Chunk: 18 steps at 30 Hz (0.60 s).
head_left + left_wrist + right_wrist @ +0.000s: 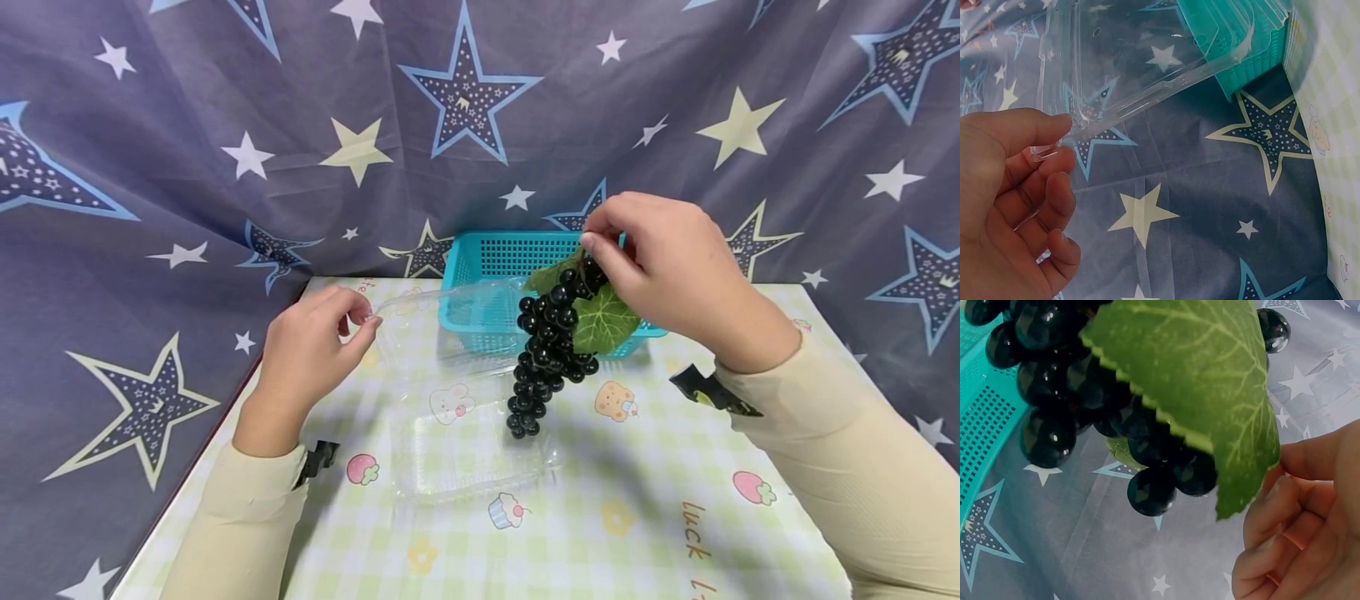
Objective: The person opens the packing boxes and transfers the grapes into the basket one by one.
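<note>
A bunch of black grapes (551, 333) with green leaves (1191, 369) hangs from my right hand (667, 262), which pinches it at the stem end. The bunch is above the table, partly in front of the basket. My left hand (311, 354) pinches the corner of a clear plastic box's raised lid (1147, 94) between thumb and forefinger. The box's base (468, 458) lies on the tablecloth, below and left of the grapes. In the right wrist view a leaf hides the stem.
A turquoise perforated basket (480, 250) stands at the back of the table, behind the lid and the grapes. A checked tablecloth (600, 533) with printed fruit and cakes covers the table. A dark curtain (300, 100) with stars hangs behind and at the left.
</note>
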Motion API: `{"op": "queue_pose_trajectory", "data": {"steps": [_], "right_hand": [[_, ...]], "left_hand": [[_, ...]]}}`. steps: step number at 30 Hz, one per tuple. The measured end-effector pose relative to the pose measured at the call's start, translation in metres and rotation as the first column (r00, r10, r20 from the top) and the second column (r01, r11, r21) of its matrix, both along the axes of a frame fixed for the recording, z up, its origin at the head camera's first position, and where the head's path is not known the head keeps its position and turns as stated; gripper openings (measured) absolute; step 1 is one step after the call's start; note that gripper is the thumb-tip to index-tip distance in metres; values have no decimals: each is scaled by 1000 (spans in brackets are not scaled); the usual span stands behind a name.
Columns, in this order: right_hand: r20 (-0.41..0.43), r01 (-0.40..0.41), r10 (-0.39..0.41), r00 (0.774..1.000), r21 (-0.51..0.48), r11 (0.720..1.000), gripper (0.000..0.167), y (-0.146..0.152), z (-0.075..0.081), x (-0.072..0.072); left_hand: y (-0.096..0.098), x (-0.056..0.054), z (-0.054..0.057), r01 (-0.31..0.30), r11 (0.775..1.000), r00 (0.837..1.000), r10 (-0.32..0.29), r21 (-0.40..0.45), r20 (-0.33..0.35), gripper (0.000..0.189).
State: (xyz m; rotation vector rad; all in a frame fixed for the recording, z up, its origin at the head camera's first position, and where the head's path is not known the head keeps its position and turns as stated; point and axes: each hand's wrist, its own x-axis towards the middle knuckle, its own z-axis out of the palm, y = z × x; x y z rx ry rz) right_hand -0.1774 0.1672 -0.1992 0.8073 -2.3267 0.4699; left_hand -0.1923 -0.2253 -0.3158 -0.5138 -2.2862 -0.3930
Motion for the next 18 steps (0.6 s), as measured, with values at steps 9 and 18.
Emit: {"op": "queue_pose_trajectory", "data": {"steps": [9, 18], "right_hand": [[-8, 20, -20, 1000, -10, 1000, 16, 3, 9, -1], [-13, 57, -58, 998, -18, 998, 18, 5, 14, -6]], "left_hand": [[0, 0, 0, 4, 1000, 1000, -4, -2, -4, 10], [-1, 0, 0, 0, 1000, 1000, 0, -4, 1, 10]]}}
